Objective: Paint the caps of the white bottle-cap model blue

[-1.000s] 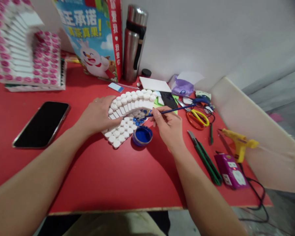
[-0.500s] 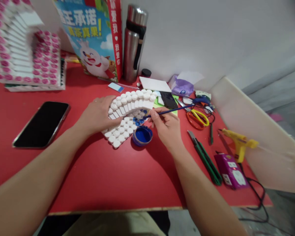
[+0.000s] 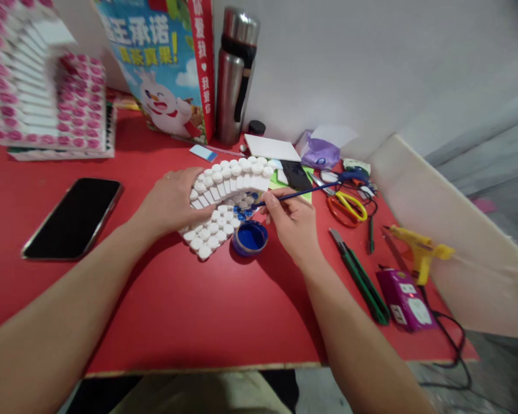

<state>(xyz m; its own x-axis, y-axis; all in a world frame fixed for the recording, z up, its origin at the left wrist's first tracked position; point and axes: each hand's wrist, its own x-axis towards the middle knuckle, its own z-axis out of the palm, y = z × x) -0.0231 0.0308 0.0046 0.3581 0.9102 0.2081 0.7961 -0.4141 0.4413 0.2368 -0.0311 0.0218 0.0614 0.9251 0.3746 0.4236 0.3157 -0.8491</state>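
My left hand (image 3: 179, 198) grips the left end of a white model (image 3: 209, 231) covered in small round white discs, with a curved row of flat white steps. Several discs on its right part are painted blue. Between the thumb and fingers of my right hand (image 3: 291, 221) is a thin blue paintbrush (image 3: 308, 192). Its tip end reaches the blue discs; whether it touches them I cannot tell. Just in front of the model stands a small round pot of blue paint (image 3: 250, 237).
A phone (image 3: 75, 218) lies at left, below a pink-dotted model (image 3: 43, 86). Behind are a printed bag (image 3: 159, 69) and a steel flask (image 3: 235, 80). On the right lie scissors (image 3: 347, 208), a green utility knife (image 3: 365, 282), a yellow glue gun (image 3: 421, 250) and a purple power socket (image 3: 406, 302).
My right hand has shifted slightly left with the paintbrush, its tip end moving a little over the blue discs. My left hand, the model and the paint pot stay in place.
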